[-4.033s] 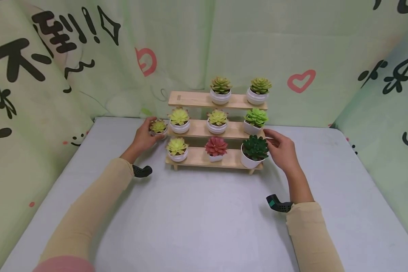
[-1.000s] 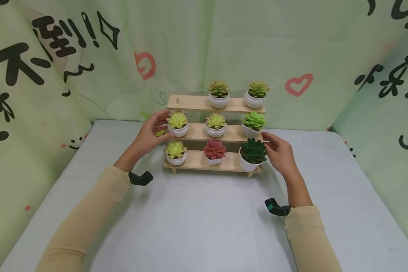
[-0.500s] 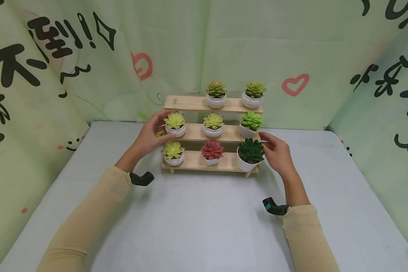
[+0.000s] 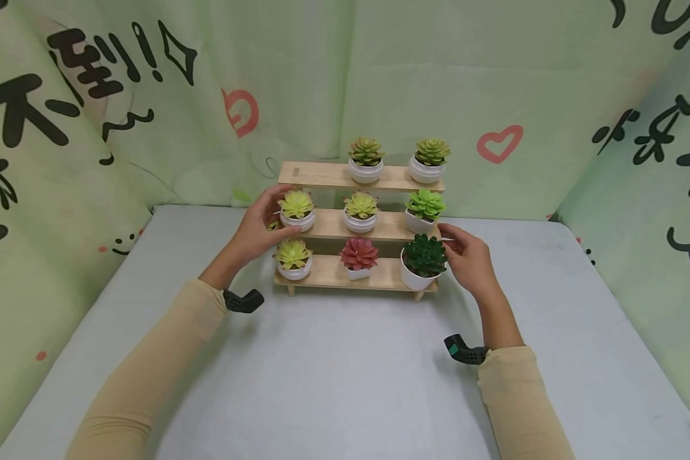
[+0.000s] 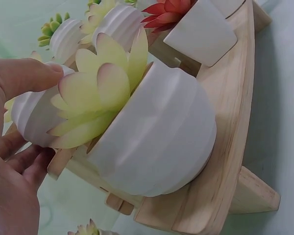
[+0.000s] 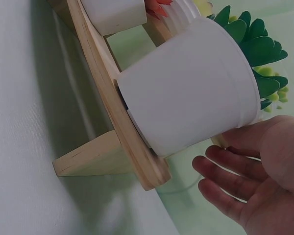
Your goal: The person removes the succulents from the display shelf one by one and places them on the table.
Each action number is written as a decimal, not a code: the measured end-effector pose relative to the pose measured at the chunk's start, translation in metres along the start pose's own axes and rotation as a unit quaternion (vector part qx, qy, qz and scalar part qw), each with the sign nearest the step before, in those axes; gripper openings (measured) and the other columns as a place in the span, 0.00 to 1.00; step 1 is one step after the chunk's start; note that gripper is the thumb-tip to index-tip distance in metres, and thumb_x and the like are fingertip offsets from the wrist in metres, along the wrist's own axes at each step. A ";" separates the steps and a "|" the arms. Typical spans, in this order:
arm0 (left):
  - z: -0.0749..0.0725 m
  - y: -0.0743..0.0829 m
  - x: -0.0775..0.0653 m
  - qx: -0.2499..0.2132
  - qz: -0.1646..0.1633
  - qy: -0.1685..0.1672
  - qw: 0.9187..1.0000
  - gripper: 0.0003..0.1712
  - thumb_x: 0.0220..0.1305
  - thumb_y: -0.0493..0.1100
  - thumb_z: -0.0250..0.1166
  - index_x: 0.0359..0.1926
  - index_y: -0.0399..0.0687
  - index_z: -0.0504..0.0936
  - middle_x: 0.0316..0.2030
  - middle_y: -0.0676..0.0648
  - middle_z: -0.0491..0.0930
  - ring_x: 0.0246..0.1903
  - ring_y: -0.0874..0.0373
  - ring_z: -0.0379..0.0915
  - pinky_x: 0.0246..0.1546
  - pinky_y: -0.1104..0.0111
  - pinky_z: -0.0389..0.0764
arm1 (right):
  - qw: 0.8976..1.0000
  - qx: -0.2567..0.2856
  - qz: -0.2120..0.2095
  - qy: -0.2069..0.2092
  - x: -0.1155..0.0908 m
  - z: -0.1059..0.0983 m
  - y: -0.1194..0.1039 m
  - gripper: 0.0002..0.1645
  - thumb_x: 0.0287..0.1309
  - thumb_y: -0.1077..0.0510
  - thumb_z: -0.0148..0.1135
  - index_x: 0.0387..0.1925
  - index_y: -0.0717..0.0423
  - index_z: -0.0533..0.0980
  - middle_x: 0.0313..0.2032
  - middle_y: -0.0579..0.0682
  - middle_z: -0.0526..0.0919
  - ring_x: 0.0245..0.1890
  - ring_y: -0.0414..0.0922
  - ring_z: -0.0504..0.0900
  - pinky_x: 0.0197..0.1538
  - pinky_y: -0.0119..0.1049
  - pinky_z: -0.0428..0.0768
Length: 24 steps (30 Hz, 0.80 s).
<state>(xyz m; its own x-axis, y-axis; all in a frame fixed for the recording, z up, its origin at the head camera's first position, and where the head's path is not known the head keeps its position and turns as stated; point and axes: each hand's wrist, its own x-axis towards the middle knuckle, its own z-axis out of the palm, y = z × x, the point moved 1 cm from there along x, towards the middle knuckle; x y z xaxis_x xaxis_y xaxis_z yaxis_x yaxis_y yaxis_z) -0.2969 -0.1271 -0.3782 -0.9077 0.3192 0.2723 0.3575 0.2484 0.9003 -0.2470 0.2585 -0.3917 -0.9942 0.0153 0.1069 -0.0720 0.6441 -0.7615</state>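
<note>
My left hand [image 4: 257, 227] holds a yellow-green potted succulent [image 4: 296, 207] at the left end of the middle shelf. In the left wrist view, its thumb lies over the white pot [image 5: 36, 112], with curled fingers on the far side. My right hand [image 4: 470, 257] is at the right end of the wooden plant stand [image 4: 374, 225]. The right wrist view shows its thumb and fingertips about the middle shelf's end [image 6: 219, 141], beside the white pot [image 6: 191, 88] of a dark green succulent [image 4: 424, 257]. Part of that contact is hidden behind the pot.
The three-tier stand also bears a red succulent [image 4: 359, 254], a bright green one [image 4: 425, 206] and several other yellow-green ones. Another small succulent [image 4: 273, 225] shows partly behind my left hand. A green curtain [image 4: 299, 76] hangs behind the white table [image 4: 345, 383].
Four seconds ago my left hand was on a small potted succulent left of the stand; it has moved right onto the middle shelf's left pot. My right hand has stayed at the stand's end.
</note>
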 end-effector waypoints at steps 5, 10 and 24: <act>0.000 -0.001 0.001 0.007 -0.002 0.001 1.000 0.45 0.58 0.39 0.70 0.72 0.52 0.58 0.65 0.40 0.67 0.65 0.48 0.64 0.69 0.53 0.65 | 1.000 -0.001 -0.005 -0.001 0.000 0.000 0.000 0.26 0.69 0.63 0.51 0.68 0.59 0.65 0.64 0.62 0.72 0.60 0.58 0.77 0.60 0.51 0.77; 0.000 0.001 0.002 0.014 -0.007 0.000 1.000 0.44 0.58 0.39 0.70 0.72 0.50 0.58 0.65 0.39 0.66 0.65 0.48 0.64 0.69 0.54 0.65 | 1.000 -0.001 -0.002 0.001 0.001 0.000 0.002 0.27 0.69 0.63 0.51 0.68 0.58 0.65 0.64 0.61 0.72 0.60 0.58 0.77 0.60 0.51 0.77; 0.001 0.001 0.000 0.014 -0.012 0.024 1.000 0.45 0.56 0.35 0.70 0.72 0.48 0.58 0.64 0.40 0.66 0.64 0.48 0.64 0.68 0.53 0.67 | 1.000 0.007 -0.009 0.003 0.000 0.001 0.002 0.26 0.69 0.62 0.52 0.67 0.58 0.66 0.63 0.62 0.72 0.59 0.58 0.77 0.59 0.51 0.78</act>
<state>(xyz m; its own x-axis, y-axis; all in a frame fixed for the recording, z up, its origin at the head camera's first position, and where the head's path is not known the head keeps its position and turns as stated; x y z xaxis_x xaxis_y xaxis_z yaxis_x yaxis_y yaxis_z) -0.2962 -0.1260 -0.3778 -0.9251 0.2691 0.2678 0.3414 0.2812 0.8969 -0.2474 0.2591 -0.3935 -0.9922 0.0094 0.1245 -0.0904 0.6343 -0.7678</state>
